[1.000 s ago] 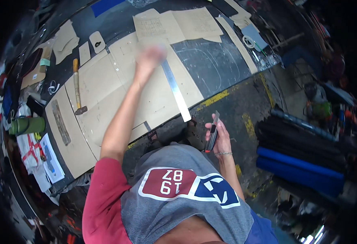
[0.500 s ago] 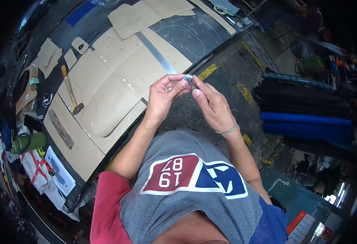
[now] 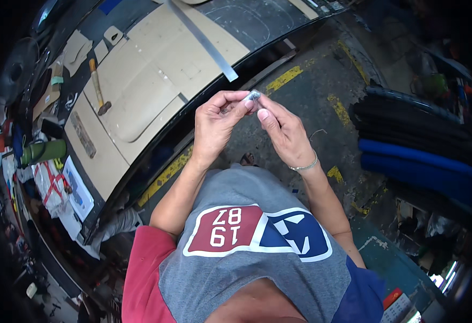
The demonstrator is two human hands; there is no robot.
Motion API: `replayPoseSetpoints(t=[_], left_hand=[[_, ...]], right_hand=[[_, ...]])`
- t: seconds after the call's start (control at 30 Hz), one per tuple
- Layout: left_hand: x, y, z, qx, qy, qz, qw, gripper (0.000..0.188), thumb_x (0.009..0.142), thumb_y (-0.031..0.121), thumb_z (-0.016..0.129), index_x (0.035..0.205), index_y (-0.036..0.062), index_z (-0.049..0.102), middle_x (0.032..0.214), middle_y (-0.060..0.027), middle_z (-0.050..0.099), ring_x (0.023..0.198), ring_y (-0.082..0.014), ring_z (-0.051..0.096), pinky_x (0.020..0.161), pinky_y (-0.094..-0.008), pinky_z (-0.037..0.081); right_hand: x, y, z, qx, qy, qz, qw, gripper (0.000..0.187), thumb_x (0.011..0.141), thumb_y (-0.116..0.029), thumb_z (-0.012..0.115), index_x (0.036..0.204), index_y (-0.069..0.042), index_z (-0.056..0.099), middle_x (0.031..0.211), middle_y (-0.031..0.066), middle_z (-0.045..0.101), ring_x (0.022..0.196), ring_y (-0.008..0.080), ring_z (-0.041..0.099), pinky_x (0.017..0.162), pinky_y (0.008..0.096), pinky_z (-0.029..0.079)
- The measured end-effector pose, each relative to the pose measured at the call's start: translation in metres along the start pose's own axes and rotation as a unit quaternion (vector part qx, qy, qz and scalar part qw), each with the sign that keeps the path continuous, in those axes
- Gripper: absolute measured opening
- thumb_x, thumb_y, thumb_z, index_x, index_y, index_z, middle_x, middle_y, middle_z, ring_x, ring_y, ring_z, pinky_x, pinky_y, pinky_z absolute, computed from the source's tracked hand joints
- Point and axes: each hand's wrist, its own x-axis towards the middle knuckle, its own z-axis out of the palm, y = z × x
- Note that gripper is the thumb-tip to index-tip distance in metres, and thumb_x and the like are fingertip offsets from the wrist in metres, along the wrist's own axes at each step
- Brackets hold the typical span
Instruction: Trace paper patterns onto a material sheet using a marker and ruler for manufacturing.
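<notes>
My left hand [image 3: 214,126] pinches a small shiny silvery piece [image 3: 254,95] between thumb and fingertips, in front of my body and above the floor. Fingers of my right hand [image 3: 288,137] close in on the same piece from the other side, with the thumb bent below it. The piece is mostly covered by fingers and too small to name. Beyond my hands a long steel ruler [image 3: 206,46] lies over the brown card sheets [image 3: 163,64], its end sticking out past the table edge.
On the table at left lie a wooden-handled hammer [image 3: 97,86], a worn flat bar [image 3: 83,134] and card templates [image 3: 77,51]. A green bottle [image 3: 45,152] stands at its left end. Folded black and blue cloth [image 3: 416,156] is stacked at right. Yellow stripes [image 3: 284,79] mark the floor.
The view has shifted, so the table sits farther up and left and more floor shows. Both hands stay together at the small silvery piece, with slight finger movement.
</notes>
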Motion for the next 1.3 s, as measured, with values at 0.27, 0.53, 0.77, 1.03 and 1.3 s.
replayPoseSetpoints(t=[0.27,0.53,0.77,1.03,1.3], left_hand=[[-0.019,0.007,-0.016,-0.023,-0.013,-0.004,1.0,0.023,0.095,0.006,0.07,0.115,-0.0055,0.067,0.101,-0.011,0.073,0.089,-0.0138,0.071,0.084,-0.0268,0.059],[-0.008,0.026,-0.059,-0.032,-0.081,-0.088,0.992,0.024,0.096,0.013,0.071,0.113,-0.0035,0.068,0.098,-0.0102,0.074,0.083,-0.0128,0.071,0.078,-0.0254,0.06],[0.002,0.036,-0.093,-0.137,-0.158,-0.186,0.96,0.022,0.096,0.014,0.07,0.111,-0.0019,0.069,0.094,-0.0103,0.073,0.076,-0.0133,0.072,0.07,-0.0244,0.06],[0.002,0.039,-0.104,-0.224,-0.196,-0.257,0.919,0.02,0.099,0.009,0.064,0.114,-0.0047,0.062,0.094,-0.0144,0.072,0.071,-0.015,0.072,0.068,-0.0254,0.064],[-0.008,0.028,-0.088,-0.145,-0.139,-0.18,0.963,0.023,0.098,0.012,0.066,0.115,-0.0021,0.06,0.097,-0.011,0.071,0.08,-0.0138,0.071,0.076,-0.0255,0.061]], right_hand=[[-0.01,-0.005,0.005,0.042,-0.063,0.002,0.997,0.041,0.106,-0.024,0.055,0.136,0.002,0.059,0.108,0.0131,0.068,0.096,0.0179,0.065,0.085,0.0297,0.051],[-0.009,-0.004,0.046,0.058,-0.012,-0.026,0.998,0.04,0.105,-0.023,0.055,0.136,0.003,0.059,0.098,0.0101,0.065,0.083,0.0146,0.057,0.076,0.0305,0.048],[-0.002,-0.014,0.059,0.017,-0.04,-0.064,0.997,0.039,0.103,-0.02,0.057,0.133,0.005,0.059,0.094,0.012,0.062,0.08,0.0183,0.057,0.073,0.0318,0.047],[-0.008,-0.016,0.069,0.022,-0.033,-0.08,0.996,0.039,0.103,-0.019,0.056,0.134,0.005,0.057,0.102,0.0125,0.064,0.084,0.0185,0.059,0.076,0.0302,0.048],[-0.012,-0.023,0.07,0.009,-0.004,-0.013,1.0,0.04,0.104,-0.022,0.057,0.136,0.002,0.057,0.12,0.0157,0.068,0.109,0.0203,0.065,0.093,0.0322,0.051]])
